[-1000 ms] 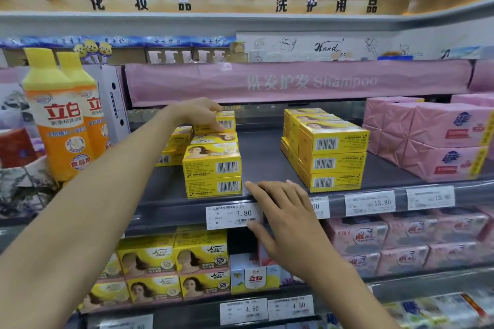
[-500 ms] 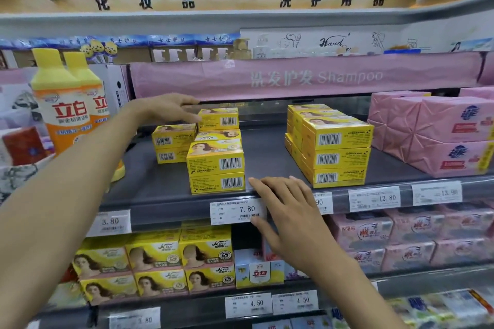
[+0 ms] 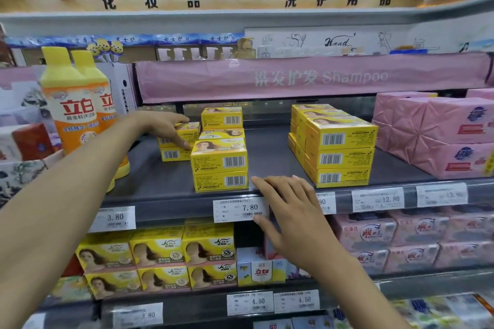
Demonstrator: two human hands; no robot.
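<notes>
While left hand (image 3: 164, 125) grips rear yellow box (image 3: 191, 131) — front stack (image 3: 220, 165) just beside.

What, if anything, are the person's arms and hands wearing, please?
Nothing is worn. The left hand and right hand have no gloves, rings or watch. The left forearm and right forearm show no sleeve in view.

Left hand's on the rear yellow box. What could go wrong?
Lifting the top yellow box in the left hand may drag the box beneath askew. Swinging it forward could bump the front stack, standing at the shelf lip. The right hand, touching the 7.80 price tag, might knock it loose.
</notes>
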